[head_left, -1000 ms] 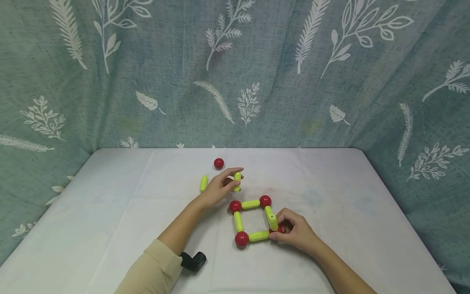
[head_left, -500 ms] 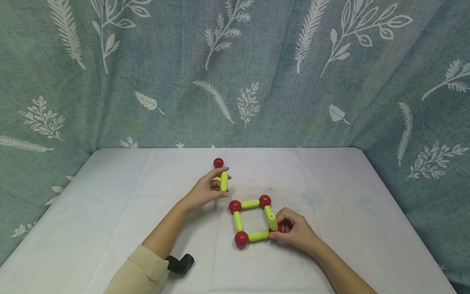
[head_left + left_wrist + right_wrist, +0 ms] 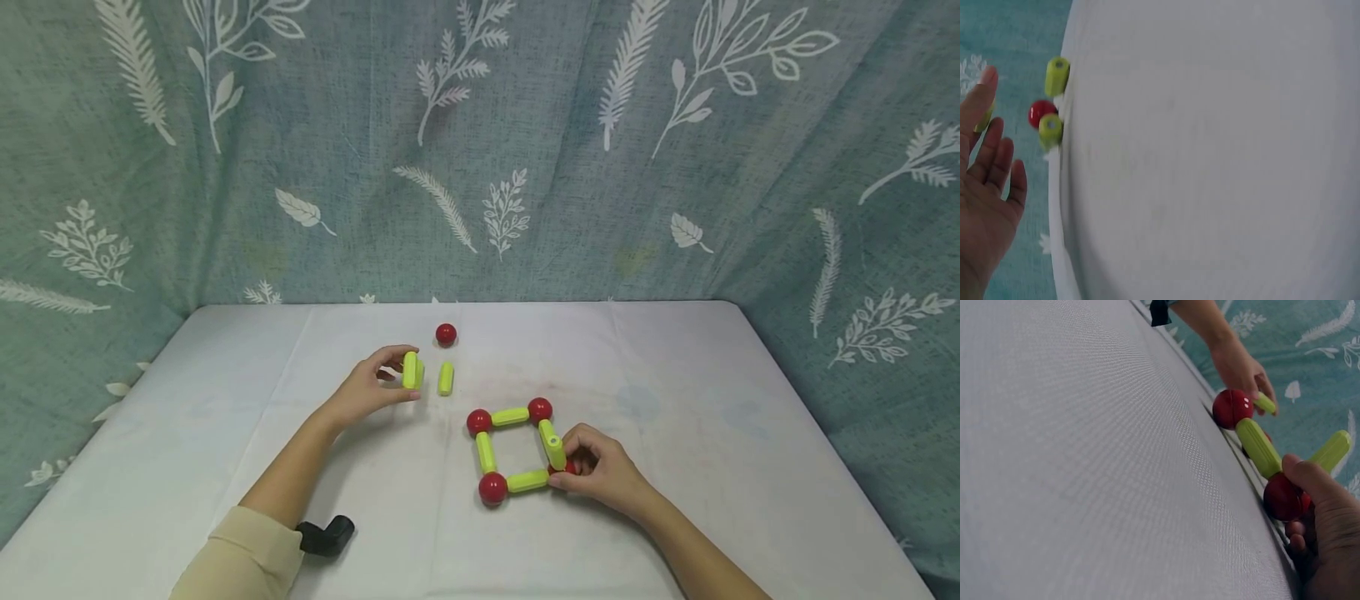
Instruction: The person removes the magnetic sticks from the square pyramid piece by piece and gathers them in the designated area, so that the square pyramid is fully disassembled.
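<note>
My left hand (image 3: 363, 390) pinches a yellow-green building rod (image 3: 410, 371) between thumb and fingers, above the table's left middle. Just behind it is a loose rod (image 3: 420, 374), partly covered; another loose rod (image 3: 446, 379) lies to its right. On the right, my right hand (image 3: 609, 475) grips a red ball (image 3: 1285, 497) at the near right corner of a square of rods and red balls (image 3: 492, 489). From that gripped ball a rod (image 3: 1332, 450) sticks up, hiding part of the square's right side in the head view. The left wrist view shows the held rod (image 3: 985, 119) partly behind fingers.
A single red ball (image 3: 446, 335) lies farther back on the white table (image 3: 675, 383). Patterned green cloth (image 3: 360, 208) hangs behind the table and along its sides. A black fitting (image 3: 326, 537) sits at my left sleeve (image 3: 240, 554).
My left hand has moved left with its rod, away from the square, uncovering the loose rod that it hid before. The right hand and the square stay in place.
</note>
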The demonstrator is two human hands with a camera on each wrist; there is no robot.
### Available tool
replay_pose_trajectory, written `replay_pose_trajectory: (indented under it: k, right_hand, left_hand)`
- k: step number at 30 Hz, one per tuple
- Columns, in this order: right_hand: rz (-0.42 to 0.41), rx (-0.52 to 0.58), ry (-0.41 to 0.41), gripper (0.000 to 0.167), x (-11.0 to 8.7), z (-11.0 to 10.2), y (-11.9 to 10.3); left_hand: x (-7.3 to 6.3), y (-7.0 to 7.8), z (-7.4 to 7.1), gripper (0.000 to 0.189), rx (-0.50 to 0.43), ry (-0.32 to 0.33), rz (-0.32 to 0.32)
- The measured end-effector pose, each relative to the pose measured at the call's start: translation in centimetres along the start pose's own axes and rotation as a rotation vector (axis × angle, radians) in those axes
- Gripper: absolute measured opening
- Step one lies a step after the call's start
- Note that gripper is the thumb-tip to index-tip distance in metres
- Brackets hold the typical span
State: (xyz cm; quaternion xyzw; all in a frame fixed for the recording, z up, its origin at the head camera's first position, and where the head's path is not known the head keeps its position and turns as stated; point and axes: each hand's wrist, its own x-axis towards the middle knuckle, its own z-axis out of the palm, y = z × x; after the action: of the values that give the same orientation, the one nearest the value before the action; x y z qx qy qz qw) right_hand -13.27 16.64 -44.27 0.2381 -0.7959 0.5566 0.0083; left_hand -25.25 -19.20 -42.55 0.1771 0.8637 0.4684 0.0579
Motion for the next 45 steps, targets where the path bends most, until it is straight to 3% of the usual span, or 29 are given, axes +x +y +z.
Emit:
replay_pose_trajectory:
  k: [3, 10, 13, 16, 20, 29, 33, 38, 45]
  right_hand:
    - [0.012, -0.007, -0.001, 0.027, 0.0, 0.0, -0.1]
    - [0.011, -0.013, -0.006, 0.027, 0.0, -0.1, 0.1]
    - [0.008, -0.011, -0.009, 0.027, 0.0, -0.1, 0.2]
    - [0.01, -0.01, -0.01, 0.027, 0.0, 0.0, 0.2]
    - [0.012, -0.012, -0.013, 0.027, 0.0, 0.0, 0.1]
    - [-0.001, -0.032, -0.009, 0.028, 0.0, -0.1, 0.0]
    - [0.007, -0.036, -0.011, 0.028, 0.0, -0.1, -0.2]
    - [-0.002, -0.042, -0.013, 0.028, 0.0, -0.1, -0.2]
    - [-0.002, -0.044, -0.013, 0.028, 0.0, -0.1, -0.2]
  left_hand:
    - [0.0, -1.2, -1.1, 0.065, 0.057, -0.008, -0.003]
    - [0.4, -3.7, -2.7, 0.068, 0.17, -0.05, -0.138]
    - [0.6, -4.6, -3.1, 0.07, 0.252, -0.051, -0.165]
    - [0.7, -5.0, -3.3, 0.072, 0.341, -0.054, -0.189]
    - [0.8, -5.1, -3.4, 0.074, 0.38, -0.077, -0.22]
    - [1.1, -5.0, -3.3, 0.083, 0.385, -0.078, -0.231]
    - [0.6, -4.6, -3.4, 0.09, 0.333, -0.035, -0.218]
    - [-0.2, -3.1, -3.2, 0.085, 0.207, 0.055, -0.142]
    - [-1.0, -0.8, -1.6, 0.073, 0.114, 0.052, -0.019]
